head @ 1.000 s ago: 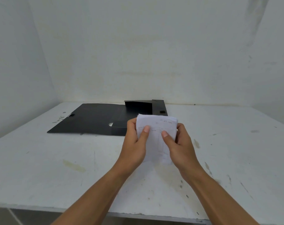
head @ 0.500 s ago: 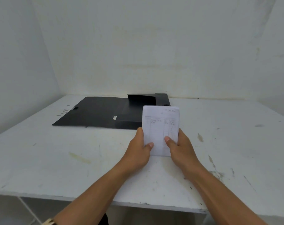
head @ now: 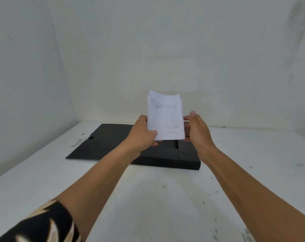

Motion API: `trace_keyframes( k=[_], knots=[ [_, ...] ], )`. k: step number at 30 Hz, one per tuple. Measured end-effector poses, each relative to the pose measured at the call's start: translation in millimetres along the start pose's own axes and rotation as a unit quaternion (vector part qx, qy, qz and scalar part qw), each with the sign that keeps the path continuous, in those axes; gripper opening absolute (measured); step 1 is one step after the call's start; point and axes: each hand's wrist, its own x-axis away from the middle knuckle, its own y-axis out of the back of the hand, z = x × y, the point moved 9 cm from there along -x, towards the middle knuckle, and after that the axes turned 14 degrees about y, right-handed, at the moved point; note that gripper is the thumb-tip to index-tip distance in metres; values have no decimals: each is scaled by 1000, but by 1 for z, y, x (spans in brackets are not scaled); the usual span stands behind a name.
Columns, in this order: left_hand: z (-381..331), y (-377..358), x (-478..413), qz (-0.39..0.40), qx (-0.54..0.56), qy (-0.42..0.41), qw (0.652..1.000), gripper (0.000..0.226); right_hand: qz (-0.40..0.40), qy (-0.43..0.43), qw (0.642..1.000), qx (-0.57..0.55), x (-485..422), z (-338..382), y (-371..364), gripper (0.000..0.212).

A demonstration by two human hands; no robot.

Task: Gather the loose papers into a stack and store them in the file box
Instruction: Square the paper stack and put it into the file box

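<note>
A small stack of white papers (head: pixel 165 117) with faint printed lines stands upright in the air above the black file box (head: pixel 165 158). My left hand (head: pixel 142 133) grips the stack's lower left edge, thumb on the front. My right hand (head: pixel 197 128) holds the right edge, its fingers behind the stack. The file box lies open on the white table, its flat black lid (head: pixel 103 145) spread out to the left. My hands hide part of the box's inside.
The white table (head: pixel 157 198) carries scuff marks and small flecks near the lid's left corner. White walls (head: pixel 165 49) close in behind and on both sides of the table. A patterned black sleeve (head: pixel 43 226) shows at the bottom left.
Both hands have carried the paper stack up and forward, from the table's middle to above the open file box. My arms are stretched further out now.
</note>
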Motion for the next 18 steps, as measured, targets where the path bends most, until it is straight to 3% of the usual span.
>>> trace_keyframes(
  k=[2,5,7,10,14,18],
  knots=[
    [3,-1,-27,15,2,49,999,27,34,-16,985,169,-16,-27,7,43],
    [27,-18,-65,51,9,143,988,28,150,-63,894,419,-10,-89,2,53],
    [49,-32,-85,69,1,202,977,37,175,-77,875,444,1,-116,-2,56],
    [73,-47,-107,65,-51,240,967,34,157,-67,877,448,2,-127,-1,56],
    [76,-51,-120,5,-231,208,950,10,159,-64,874,455,1,-129,-2,57],
    [71,-65,-126,-18,-372,167,913,18,161,-60,873,456,0,-129,-2,58]
  ],
)
